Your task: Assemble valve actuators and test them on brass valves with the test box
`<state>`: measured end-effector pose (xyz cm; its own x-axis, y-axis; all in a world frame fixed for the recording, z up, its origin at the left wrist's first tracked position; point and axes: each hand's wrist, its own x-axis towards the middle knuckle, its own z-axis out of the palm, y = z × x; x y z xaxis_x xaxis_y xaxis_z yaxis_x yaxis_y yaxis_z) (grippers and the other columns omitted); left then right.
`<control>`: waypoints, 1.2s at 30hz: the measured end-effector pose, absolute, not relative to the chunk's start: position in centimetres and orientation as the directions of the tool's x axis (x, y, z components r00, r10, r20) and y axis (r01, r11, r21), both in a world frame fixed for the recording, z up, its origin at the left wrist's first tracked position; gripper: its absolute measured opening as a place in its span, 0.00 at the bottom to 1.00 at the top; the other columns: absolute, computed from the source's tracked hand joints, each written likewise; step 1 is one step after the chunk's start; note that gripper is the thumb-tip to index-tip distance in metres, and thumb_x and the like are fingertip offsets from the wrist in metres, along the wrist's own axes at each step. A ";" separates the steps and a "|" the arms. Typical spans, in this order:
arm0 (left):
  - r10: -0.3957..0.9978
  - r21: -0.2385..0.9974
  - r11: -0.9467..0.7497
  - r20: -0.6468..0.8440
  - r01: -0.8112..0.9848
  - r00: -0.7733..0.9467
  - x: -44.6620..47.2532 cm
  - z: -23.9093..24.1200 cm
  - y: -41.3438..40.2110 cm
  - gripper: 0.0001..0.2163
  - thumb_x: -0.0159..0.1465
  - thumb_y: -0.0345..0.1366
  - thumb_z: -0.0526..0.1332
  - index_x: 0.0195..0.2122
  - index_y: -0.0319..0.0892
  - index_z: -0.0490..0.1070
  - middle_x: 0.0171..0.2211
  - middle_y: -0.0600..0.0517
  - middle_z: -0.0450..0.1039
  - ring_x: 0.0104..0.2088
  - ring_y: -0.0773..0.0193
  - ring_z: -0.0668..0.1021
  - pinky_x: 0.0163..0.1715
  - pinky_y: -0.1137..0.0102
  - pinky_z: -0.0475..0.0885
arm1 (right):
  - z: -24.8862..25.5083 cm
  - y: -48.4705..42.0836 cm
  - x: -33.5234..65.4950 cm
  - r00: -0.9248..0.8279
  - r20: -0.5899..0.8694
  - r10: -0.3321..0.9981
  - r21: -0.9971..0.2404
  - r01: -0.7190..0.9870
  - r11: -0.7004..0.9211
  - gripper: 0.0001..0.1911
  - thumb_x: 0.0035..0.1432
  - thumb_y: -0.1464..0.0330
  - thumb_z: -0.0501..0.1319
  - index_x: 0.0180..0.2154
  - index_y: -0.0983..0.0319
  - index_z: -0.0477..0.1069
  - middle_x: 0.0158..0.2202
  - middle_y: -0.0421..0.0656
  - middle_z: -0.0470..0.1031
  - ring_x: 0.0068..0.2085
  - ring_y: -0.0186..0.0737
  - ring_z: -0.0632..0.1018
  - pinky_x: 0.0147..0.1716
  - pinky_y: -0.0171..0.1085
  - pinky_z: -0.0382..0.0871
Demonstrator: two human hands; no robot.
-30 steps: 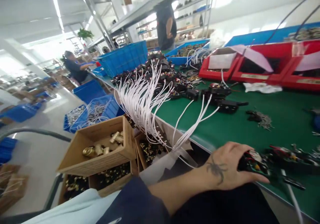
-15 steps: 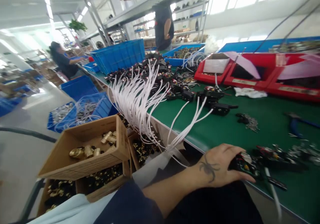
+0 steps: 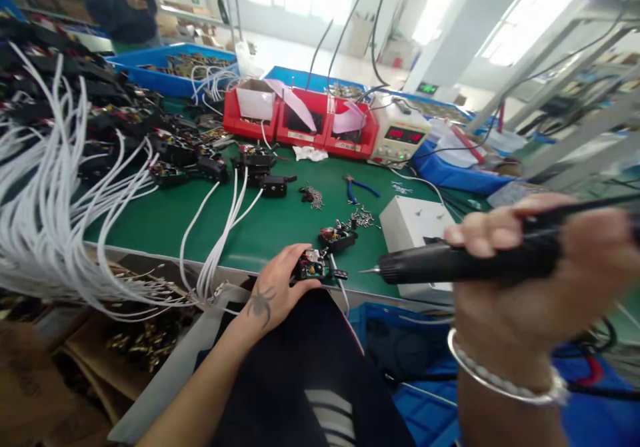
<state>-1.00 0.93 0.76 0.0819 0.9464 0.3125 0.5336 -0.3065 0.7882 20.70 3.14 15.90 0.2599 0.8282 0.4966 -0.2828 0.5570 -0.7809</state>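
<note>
My left hand [image 3: 280,275] grips a small black housing [image 3: 314,266] with exposed wires and a circuit board at the table's front edge. Its thumb and fingers close around the left side. A white cable hangs from the area beside it. My right hand [image 3: 535,267] is wrapped around a black electric screwdriver [image 3: 450,264]. The thin bit points left toward the housing and stays apart from it. Just behind the held housing lies a second black housing [image 3: 338,235]. Loose screws [image 3: 363,218] are scattered near it.
Blue-handled pliers [image 3: 361,187] lie on the green table [image 3: 200,200]. Red bins [image 3: 305,127] and a power supply [image 3: 400,130] with a lit display stand behind. A white box [image 3: 413,224] is at right. Many white cables [image 3: 65,147] overhang the left edge. A person [image 3: 117,4] stands beyond.
The view has swung to the right. My right hand with the electric screwdriver has come into view. My left hand stays at the black housing.
</note>
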 end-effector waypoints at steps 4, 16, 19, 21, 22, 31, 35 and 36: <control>0.937 0.762 -0.326 0.338 0.560 0.085 -1.1 0.3 0.9 0.24 0.64 0.38 0.69 0.60 0.43 0.67 0.58 0.43 0.75 0.59 0.52 0.77 0.60 0.58 0.72 | 13.4 4.7 17.3 0.101 0.457 0.884 -0.802 -0.383 0.458 0.17 0.55 0.60 0.73 0.29 0.62 0.69 0.21 0.35 0.66 0.23 0.30 0.70 0.28 0.32 0.72; 0.936 0.731 -0.331 0.337 0.597 0.106 -1.0 0.7 0.8 0.23 0.66 0.39 0.67 0.61 0.44 0.66 0.58 0.43 0.75 0.58 0.53 0.78 0.59 0.58 0.73 | 12.1 5.7 15.3 -0.013 0.434 0.901 -0.829 -0.398 0.394 0.13 0.61 0.64 0.69 0.30 0.62 0.68 0.23 0.35 0.68 0.24 0.29 0.72 0.31 0.31 0.72; 0.935 0.725 -0.329 0.339 0.605 0.103 -1.0 0.7 0.7 0.23 0.66 0.39 0.68 0.61 0.43 0.66 0.57 0.43 0.75 0.57 0.53 0.78 0.58 0.58 0.74 | 12.1 5.7 15.2 -0.007 0.437 0.900 -0.839 -0.363 0.405 0.14 0.60 0.63 0.69 0.30 0.61 0.67 0.23 0.35 0.68 0.24 0.29 0.72 0.30 0.32 0.72; 0.934 0.720 -0.331 0.343 0.609 0.103 -1.0 0.6 0.7 0.23 0.66 0.39 0.68 0.61 0.42 0.66 0.57 0.42 0.75 0.57 0.53 0.78 0.58 0.58 0.74 | 12.2 5.7 15.2 0.010 0.435 0.900 -0.840 -0.355 0.410 0.15 0.59 0.62 0.70 0.31 0.61 0.67 0.22 0.34 0.67 0.23 0.30 0.71 0.29 0.32 0.72; 0.933 0.718 -0.333 0.344 0.611 0.104 -1.0 0.6 0.7 0.24 0.66 0.39 0.68 0.61 0.42 0.66 0.57 0.42 0.75 0.57 0.52 0.78 0.57 0.59 0.74 | 12.3 5.8 15.2 0.015 0.434 0.901 -0.837 -0.363 0.410 0.15 0.59 0.62 0.70 0.31 0.61 0.67 0.22 0.34 0.67 0.23 0.29 0.71 0.29 0.32 0.72; 0.932 0.707 -0.335 0.346 0.622 0.109 -0.9 0.7 0.7 0.24 0.66 0.39 0.68 0.61 0.42 0.66 0.56 0.42 0.75 0.56 0.53 0.79 0.57 0.59 0.74 | 12.1 5.7 15.3 -0.024 0.443 0.896 -0.831 -0.387 0.400 0.13 0.62 0.63 0.69 0.31 0.61 0.68 0.23 0.35 0.67 0.24 0.29 0.71 0.30 0.32 0.71; 0.929 0.705 -0.342 0.354 0.622 0.110 -1.0 0.7 0.7 0.23 0.66 0.40 0.68 0.60 0.42 0.66 0.56 0.43 0.75 0.56 0.53 0.79 0.57 0.59 0.74 | 12.3 5.7 15.3 -0.005 0.422 0.907 -0.855 -0.336 0.396 0.15 0.60 0.61 0.69 0.31 0.60 0.67 0.23 0.34 0.67 0.24 0.30 0.71 0.30 0.33 0.72; 0.927 0.704 -0.345 0.358 0.621 0.109 -1.0 0.6 0.7 0.23 0.66 0.40 0.68 0.60 0.42 0.66 0.56 0.43 0.75 0.56 0.53 0.79 0.56 0.59 0.74 | 12.3 5.7 15.3 -0.008 0.424 0.906 -0.856 -0.332 0.397 0.15 0.60 0.61 0.70 0.32 0.60 0.66 0.23 0.34 0.67 0.24 0.30 0.71 0.30 0.33 0.71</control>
